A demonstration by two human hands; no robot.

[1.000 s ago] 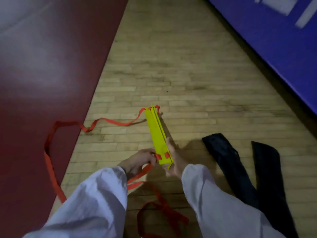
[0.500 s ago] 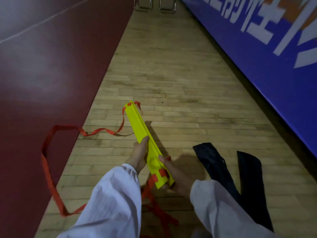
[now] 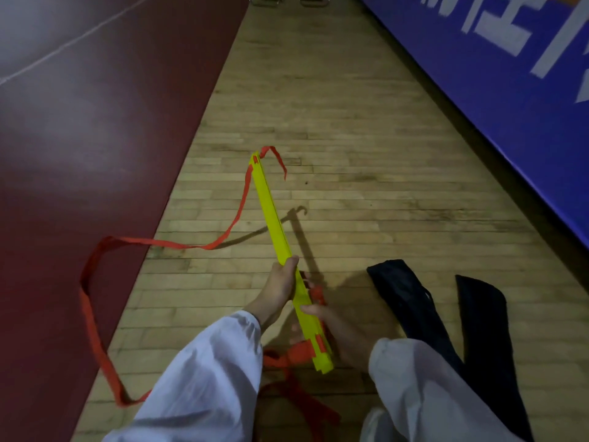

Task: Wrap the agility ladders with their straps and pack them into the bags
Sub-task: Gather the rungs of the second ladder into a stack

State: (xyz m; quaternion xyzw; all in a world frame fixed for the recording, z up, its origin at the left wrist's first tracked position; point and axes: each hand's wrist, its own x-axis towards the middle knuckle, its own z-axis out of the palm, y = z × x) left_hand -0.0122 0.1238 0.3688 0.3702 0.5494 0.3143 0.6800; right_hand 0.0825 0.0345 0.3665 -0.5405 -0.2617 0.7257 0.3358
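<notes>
- Right hand [image 3: 338,333] grips the near end of the stacked yellow ladder [image 3: 280,237], held above the wooden floor [image 3: 350,154].
- Left hand [image 3: 280,287] clasps mid-stack; rungs look stiff and light.
- Red strap [image 3: 159,243], limp, trails toward the floor's left edge.
- Two black bags [image 3: 411,301] lie rightward.

White lettering on the blue wall pad [image 3: 497,74] blurred and cut by the edges, chair legs [image 3: 287,0] cropped at top, bags [image 3: 446,330] running under the right sleeve [image 3: 430,393], strap [image 3: 95,314] passing behind the left sleeve [image 3: 197,387].
</notes>
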